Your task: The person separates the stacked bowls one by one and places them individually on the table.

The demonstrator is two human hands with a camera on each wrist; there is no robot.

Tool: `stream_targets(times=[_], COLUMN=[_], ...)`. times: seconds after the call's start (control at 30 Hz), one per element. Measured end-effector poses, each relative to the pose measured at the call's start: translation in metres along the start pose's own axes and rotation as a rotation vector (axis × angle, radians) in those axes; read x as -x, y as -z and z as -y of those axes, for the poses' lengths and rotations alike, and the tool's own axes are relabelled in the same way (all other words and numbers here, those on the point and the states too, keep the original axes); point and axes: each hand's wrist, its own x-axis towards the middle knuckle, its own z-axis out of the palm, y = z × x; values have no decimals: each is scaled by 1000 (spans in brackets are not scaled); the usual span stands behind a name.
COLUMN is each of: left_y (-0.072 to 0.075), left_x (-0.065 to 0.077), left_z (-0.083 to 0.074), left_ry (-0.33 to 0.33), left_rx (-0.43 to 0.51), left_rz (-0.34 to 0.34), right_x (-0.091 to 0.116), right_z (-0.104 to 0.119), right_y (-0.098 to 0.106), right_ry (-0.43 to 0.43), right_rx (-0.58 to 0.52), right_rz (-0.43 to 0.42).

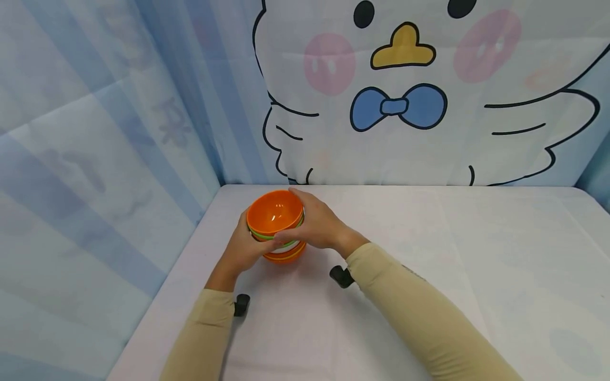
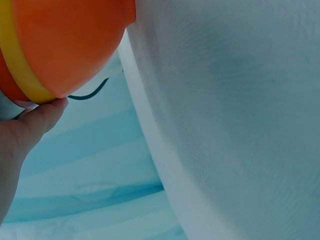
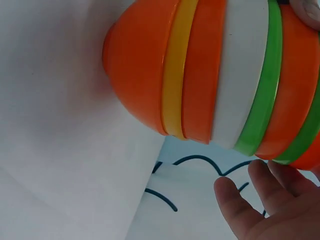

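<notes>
A stack of nested bowls [image 1: 275,211] in orange, green, white and yellow stands at the table's far left, an orange one on top. My left hand [image 1: 240,251] holds the stack from its left side, thumb across the front. From the right, my right hand [image 1: 324,222] grips it near the upper rims, with the thumb in front and fingers behind. The right wrist view shows the orange bottom bowl [image 3: 140,65] close to the table and the right fingers [image 3: 230,200] beside the upper bowls. In the left wrist view, a left fingertip [image 2: 55,107] meets the yellow rim [image 2: 22,70].
A white cloth covers the table [image 1: 405,296]. Behind it hangs a curtain with a cartoon bird [image 1: 395,153], and a blue striped curtain [image 1: 95,185] runs along the left edge. Black wrist fittings [image 1: 341,276] show at both sleeves.
</notes>
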Motion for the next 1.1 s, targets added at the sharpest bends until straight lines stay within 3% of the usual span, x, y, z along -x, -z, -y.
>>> stream_targets(times=[0.47,0.77,1.1], left_y=[-1,-1,3], left_x=[1,1,2], left_z=[4,5,-1], left_ry=[-24,-67,44], left_rx=[10,21,-40], left_rz=[17,40,19], right_x=[-3,2,6], right_z=[-1,-5,-2], right_y=[-6,-9,25], right_ry=[-16,8,94], right_rx=[-30,-125,-128], right_rz=[-21,-127,-278])
